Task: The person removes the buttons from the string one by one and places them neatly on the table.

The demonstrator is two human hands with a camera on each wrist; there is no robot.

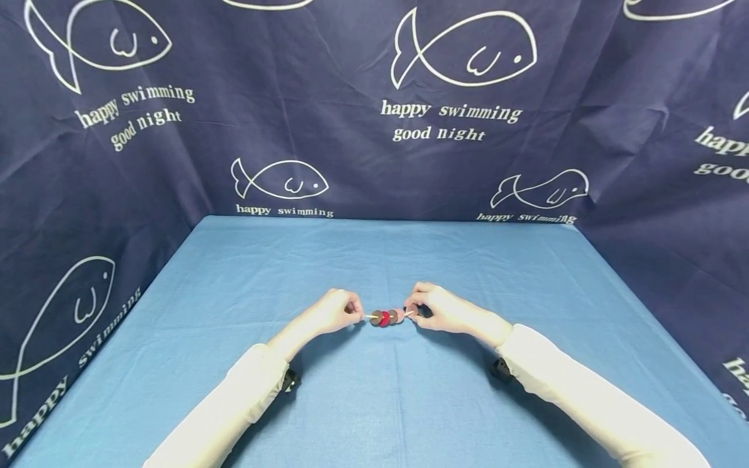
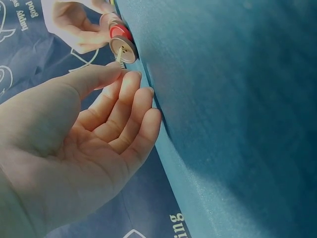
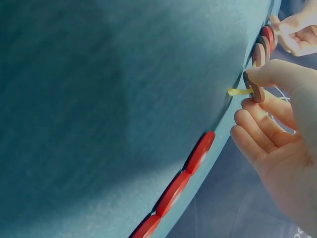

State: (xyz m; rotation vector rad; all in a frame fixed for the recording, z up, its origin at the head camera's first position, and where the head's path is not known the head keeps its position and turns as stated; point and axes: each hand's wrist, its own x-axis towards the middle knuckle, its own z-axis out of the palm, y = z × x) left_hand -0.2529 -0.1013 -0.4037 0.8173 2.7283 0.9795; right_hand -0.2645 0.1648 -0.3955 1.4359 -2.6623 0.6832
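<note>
A cord (image 2: 120, 53) runs through a short row of round buttons: a brown button (image 1: 376, 318), a red button (image 1: 384, 319) and others in brown and pink. My left hand (image 1: 336, 309) pinches one end of this cord between thumb and forefinger, its other fingers loosely bent. At the opposite end, my right hand (image 1: 445, 310) pinches a brownish button (image 3: 257, 90) by its edges with thumb and forefinger. The yellow cord tip (image 3: 240, 92) pokes out through that button. Both hands are low over the blue cloth, near the middle of the table.
Red discs (image 3: 172, 194) lie in a line on the blue tablecloth (image 1: 374, 403) in the right wrist view. Dark devices (image 1: 290, 380) sit under the wrists. A navy curtain (image 1: 351, 130) with fish drawings hangs behind the table and along its sides.
</note>
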